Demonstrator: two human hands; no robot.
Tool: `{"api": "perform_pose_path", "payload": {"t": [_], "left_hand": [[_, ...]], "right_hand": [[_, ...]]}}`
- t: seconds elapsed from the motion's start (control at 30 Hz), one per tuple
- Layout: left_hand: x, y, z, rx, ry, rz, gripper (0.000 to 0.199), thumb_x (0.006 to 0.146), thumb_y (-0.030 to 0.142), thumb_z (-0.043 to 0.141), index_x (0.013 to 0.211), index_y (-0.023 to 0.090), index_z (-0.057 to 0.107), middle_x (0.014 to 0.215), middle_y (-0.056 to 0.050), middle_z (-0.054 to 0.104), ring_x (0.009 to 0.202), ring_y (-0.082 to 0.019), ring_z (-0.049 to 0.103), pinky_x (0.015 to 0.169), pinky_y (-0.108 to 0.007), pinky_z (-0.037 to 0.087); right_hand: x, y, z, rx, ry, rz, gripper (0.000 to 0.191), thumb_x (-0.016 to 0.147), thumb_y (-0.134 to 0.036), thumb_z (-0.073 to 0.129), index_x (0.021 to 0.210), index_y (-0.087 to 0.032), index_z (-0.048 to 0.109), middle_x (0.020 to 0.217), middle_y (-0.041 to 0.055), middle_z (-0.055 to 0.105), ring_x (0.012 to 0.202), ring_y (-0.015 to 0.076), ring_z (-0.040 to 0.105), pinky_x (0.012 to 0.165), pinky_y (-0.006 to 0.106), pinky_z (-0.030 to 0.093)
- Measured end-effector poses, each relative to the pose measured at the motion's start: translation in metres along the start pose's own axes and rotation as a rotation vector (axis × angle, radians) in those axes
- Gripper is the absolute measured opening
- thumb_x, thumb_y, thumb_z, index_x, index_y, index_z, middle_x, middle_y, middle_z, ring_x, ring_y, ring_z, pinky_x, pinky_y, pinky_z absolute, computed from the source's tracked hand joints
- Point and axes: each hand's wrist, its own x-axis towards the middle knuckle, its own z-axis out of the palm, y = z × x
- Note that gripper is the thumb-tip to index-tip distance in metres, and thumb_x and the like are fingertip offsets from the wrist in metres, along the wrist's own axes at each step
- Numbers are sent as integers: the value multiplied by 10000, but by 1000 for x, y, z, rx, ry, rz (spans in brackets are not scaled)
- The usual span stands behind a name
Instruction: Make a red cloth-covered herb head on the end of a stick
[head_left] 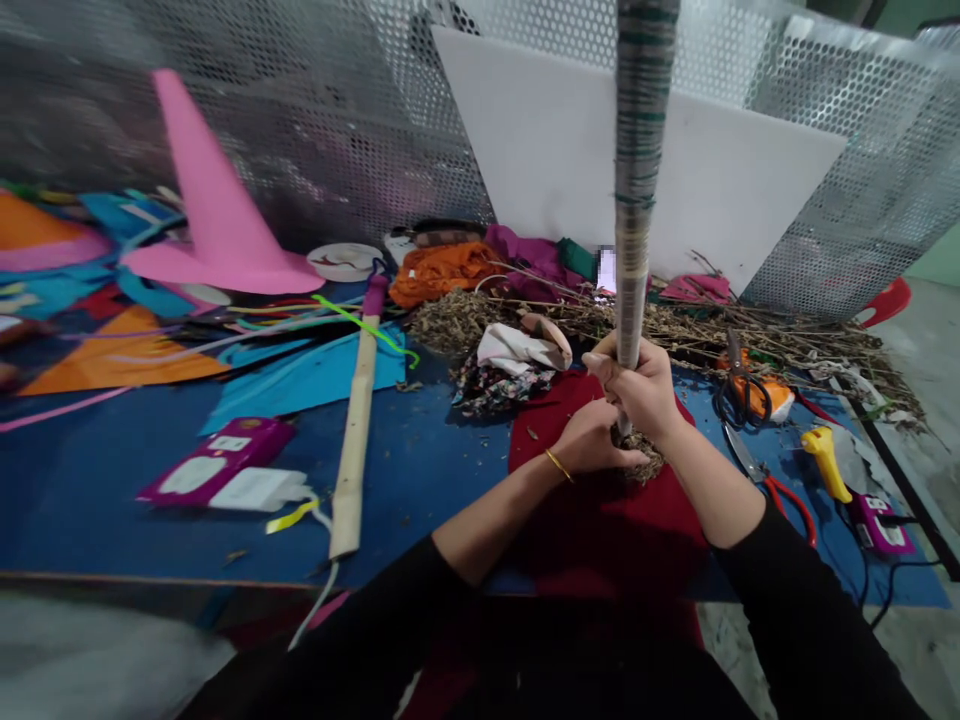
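A long pole (634, 260), wrapped in patterned paper with dark green binding higher up, stands nearly upright in front of me. My right hand (641, 388) is closed around its lower part. Just below, my left hand (596, 438), with a thin gold bangle at the wrist, curls around the pole's foot and a small heap of dried plant bits (643, 462). Part of that heap is hidden by the fingers. Under both hands a dark red cloth (600, 530) is spread over the blue table and hangs over its front edge.
Dry twigs (795, 345) run along the back. Scissors (741, 385), red-handled pliers (769, 485) and a yellow glue gun (825, 460) lie to the right. On the left are a wooden stick (354, 440), a purple power strip (225, 460) and a pink cone hat (214, 200).
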Motion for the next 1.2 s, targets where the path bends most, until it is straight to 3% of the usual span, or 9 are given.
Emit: {"api": "perform_pose_path", "payload": {"t": [0.17,0.3,0.37,0.47,0.53,0.63,0.73,0.97,1.2], "left_hand": [[-4,3,-1,-54,57,3,423,609,388,788,953,178,660,898,-53,699,837,-243,648,752,-347,526],[-6,2,-1,-93,79,48,424,632,363,770,991,180,640,976,-68,680,915,-250,635,843,-381,516],[-6,1,-2,-125,72,72,393,652,370,758,976,190,628,966,-59,674,904,-234,636,841,-367,516],[-5,1,-5,-130,47,108,384,648,363,764,960,202,608,1029,-69,669,958,-242,637,869,-372,512],[-5,3,-7,-83,29,111,381,635,342,769,949,208,599,1122,-88,653,1043,-269,619,930,-409,491],[-5,6,-9,-29,0,101,370,644,315,749,959,214,584,1263,-105,605,1128,-291,591,987,-447,464],[-6,9,-9,-14,-14,97,387,679,310,724,1020,208,571,1351,-116,560,1182,-291,571,1026,-447,445],[-1,6,0,63,-34,31,781,692,501,744,1371,242,458,1350,-103,580,1202,-300,570,1032,-431,442],[1,0,-1,10,-70,98,496,763,499,680,1180,235,628,1186,-70,679,1083,-266,626,973,-404,468]], "right_hand": [[-2,2,-3,-95,-11,-80,364,743,-534,670,697,-195,545,648,-28,506,603,114,501,601,266,460],[-19,4,-27,-324,-107,-225,615,724,-633,664,1158,-207,570,1070,71,609,996,223,598,906,382,491],[-38,15,-46,-501,-94,-240,821,710,-649,672,1367,-219,431,1358,122,484,1272,284,464,1074,446,384],[-74,48,-74,-743,-73,-75,1081,655,-651,721,1504,-227,203,1526,152,296,1424,334,266,1143,523,283],[-95,73,-84,-815,-91,79,1201,609,-615,776,1526,-225,105,1556,173,227,1447,349,211,1145,549,269],[-111,99,-86,-801,-124,174,1190,657,-499,793,1531,-214,37,1539,194,238,1445,330,234,1148,532,280],[-111,108,-80,-793,-128,151,1086,745,-416,737,1532,-220,14,1535,196,249,1450,322,225,1151,543,273],[-109,115,-75,-796,-145,80,1065,798,-345,683,1530,-198,-76,1569,209,193,1470,321,165,1179,553,206],[-111,124,-70,-703,-53,119,1205,719,-384,766,1521,-217,-118,1599,187,88,1484,317,84,1183,533,193]]}}
